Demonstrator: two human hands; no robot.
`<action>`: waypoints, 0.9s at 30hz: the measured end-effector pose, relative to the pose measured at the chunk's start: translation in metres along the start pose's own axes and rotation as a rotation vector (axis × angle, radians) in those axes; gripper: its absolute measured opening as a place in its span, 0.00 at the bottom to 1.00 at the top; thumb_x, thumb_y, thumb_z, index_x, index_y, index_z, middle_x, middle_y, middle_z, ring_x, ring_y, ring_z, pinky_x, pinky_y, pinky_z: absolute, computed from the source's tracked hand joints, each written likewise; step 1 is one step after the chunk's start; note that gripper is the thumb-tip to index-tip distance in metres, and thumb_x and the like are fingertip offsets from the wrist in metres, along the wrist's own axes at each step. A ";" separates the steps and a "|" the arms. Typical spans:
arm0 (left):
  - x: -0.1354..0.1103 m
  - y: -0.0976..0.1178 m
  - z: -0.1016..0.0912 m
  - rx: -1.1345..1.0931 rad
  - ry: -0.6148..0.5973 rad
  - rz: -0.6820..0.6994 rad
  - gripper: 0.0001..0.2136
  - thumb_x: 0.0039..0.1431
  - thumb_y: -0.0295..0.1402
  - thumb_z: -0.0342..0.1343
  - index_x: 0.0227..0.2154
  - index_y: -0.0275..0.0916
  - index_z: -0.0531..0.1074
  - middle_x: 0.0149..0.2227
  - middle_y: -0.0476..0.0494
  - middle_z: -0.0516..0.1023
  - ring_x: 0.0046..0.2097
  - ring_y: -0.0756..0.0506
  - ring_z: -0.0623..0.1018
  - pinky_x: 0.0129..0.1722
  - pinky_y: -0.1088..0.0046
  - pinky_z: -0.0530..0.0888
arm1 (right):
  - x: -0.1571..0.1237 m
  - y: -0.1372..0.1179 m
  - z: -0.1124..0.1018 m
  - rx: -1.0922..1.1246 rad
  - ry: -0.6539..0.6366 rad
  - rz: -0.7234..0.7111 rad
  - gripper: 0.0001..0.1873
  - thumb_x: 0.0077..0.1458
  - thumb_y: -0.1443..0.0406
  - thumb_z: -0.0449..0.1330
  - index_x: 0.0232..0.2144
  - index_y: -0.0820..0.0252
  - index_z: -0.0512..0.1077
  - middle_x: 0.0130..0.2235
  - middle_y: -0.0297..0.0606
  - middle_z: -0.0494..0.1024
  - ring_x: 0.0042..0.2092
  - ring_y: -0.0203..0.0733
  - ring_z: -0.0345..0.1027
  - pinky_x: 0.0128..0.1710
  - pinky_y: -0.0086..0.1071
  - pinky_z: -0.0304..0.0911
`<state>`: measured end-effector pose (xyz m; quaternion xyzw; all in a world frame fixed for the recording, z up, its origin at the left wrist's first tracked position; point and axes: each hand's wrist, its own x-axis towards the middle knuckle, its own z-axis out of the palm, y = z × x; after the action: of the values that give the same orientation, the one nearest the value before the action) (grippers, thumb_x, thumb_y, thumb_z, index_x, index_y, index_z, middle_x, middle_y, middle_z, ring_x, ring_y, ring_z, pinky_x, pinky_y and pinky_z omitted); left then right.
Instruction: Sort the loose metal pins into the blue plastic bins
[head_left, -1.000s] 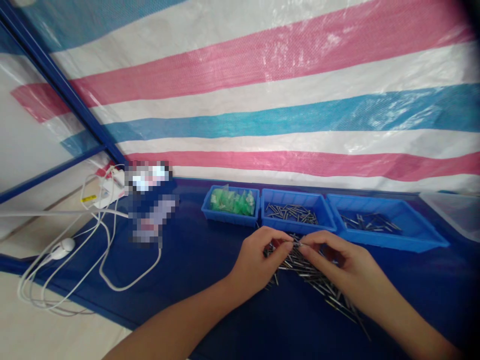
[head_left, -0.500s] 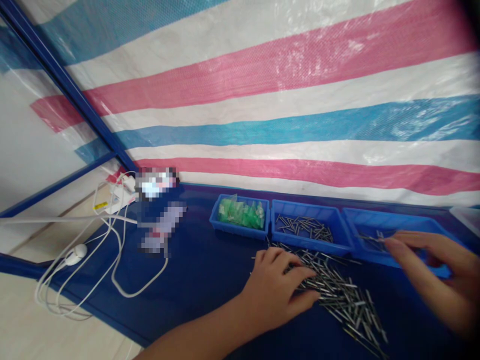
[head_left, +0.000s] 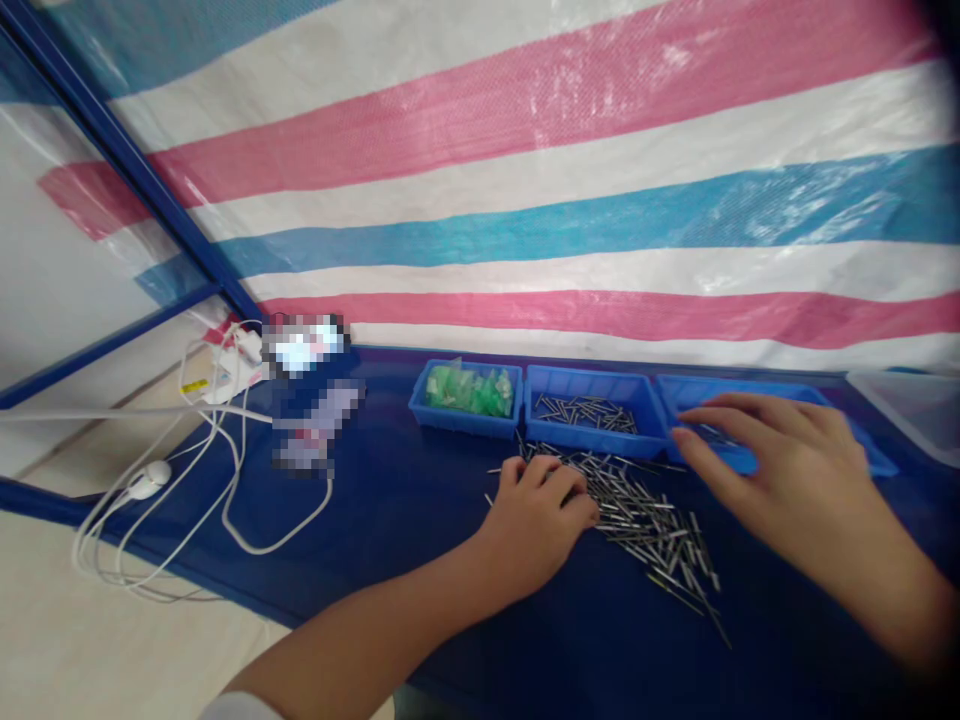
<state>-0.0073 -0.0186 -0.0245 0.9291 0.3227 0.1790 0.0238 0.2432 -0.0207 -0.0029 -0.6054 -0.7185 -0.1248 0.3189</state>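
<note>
Many thin metal pins (head_left: 637, 515) lie in a loose heap on the blue tabletop. Over the heap's left side is my left hand (head_left: 532, 520), fingers curled down and thumb drawn in near the index finger; whatever its fingertips hold is hidden. My right hand (head_left: 795, 475) hovers in front of the right blue bin (head_left: 847, 425), thumb and fingers apart, with nothing visible between them. A few pins show in that bin, partly covered by the hand. The middle blue bin (head_left: 592, 378) holds a layer of similar pins.
A smaller blue bin (head_left: 465, 420) holds green plastic packets (head_left: 469, 390). White cables (head_left: 244, 480) and a power strip (head_left: 232, 375) are at left, beside two blurred-out items. A clear plastic container (head_left: 907, 410) stands at right. Striped sheeting (head_left: 525, 230) hangs behind.
My right hand has left the right bin's inside, moved leftward and opened from a pinch. My left hand's thumb has drawn in toward its fingers. The view has shifted slightly.
</note>
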 end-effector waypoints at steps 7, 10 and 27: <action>0.014 0.007 -0.010 -0.452 0.097 -0.226 0.07 0.66 0.31 0.47 0.36 0.38 0.69 0.40 0.46 0.76 0.43 0.47 0.73 0.43 0.69 0.65 | -0.013 -0.043 0.009 0.504 -0.271 -0.098 0.12 0.56 0.55 0.58 0.38 0.54 0.75 0.41 0.40 0.78 0.45 0.46 0.71 0.46 0.40 0.66; 0.026 0.006 -0.012 -0.786 0.156 -0.299 0.06 0.65 0.32 0.48 0.37 0.37 0.70 0.36 0.46 0.75 0.37 0.49 0.74 0.38 0.73 0.68 | -0.011 -0.049 0.014 0.667 -0.294 0.068 0.13 0.56 0.54 0.58 0.35 0.55 0.76 0.38 0.39 0.79 0.41 0.44 0.72 0.41 0.37 0.68; 0.015 0.013 -0.019 -0.833 0.173 -0.404 0.09 0.61 0.36 0.54 0.37 0.37 0.76 0.33 0.47 0.77 0.33 0.49 0.72 0.36 0.74 0.67 | -0.013 -0.072 0.016 0.936 -0.143 0.397 0.11 0.51 0.55 0.62 0.30 0.56 0.76 0.34 0.37 0.78 0.36 0.41 0.71 0.37 0.34 0.68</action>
<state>0.0049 -0.0206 -0.0002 0.7407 0.3984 0.3618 0.4021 0.1707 -0.0392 -0.0084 -0.5294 -0.5886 0.3149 0.5235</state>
